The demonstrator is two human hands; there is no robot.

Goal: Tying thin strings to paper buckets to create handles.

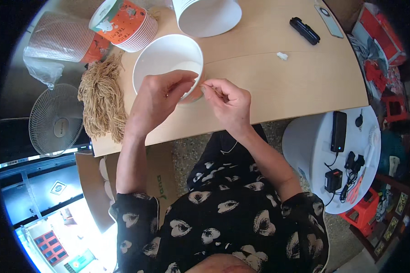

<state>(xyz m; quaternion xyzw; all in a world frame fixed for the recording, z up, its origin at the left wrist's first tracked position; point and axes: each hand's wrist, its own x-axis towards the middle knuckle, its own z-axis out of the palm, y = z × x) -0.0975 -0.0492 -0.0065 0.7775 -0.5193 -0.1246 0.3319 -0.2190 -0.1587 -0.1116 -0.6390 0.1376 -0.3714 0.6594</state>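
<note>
White paper bucket (161, 61) at table (278, 86) edge, mouth toward the person. Left hand (157, 98) clamps its rim to steady it; right hand (228, 102) pinches 1 thin tan cord (208, 86) at the rim (more cords (102, 100) heaped just left).

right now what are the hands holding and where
Left hand grips the white paper bowl at its near rim; right hand pinches a thin tan string by its end.
</note>
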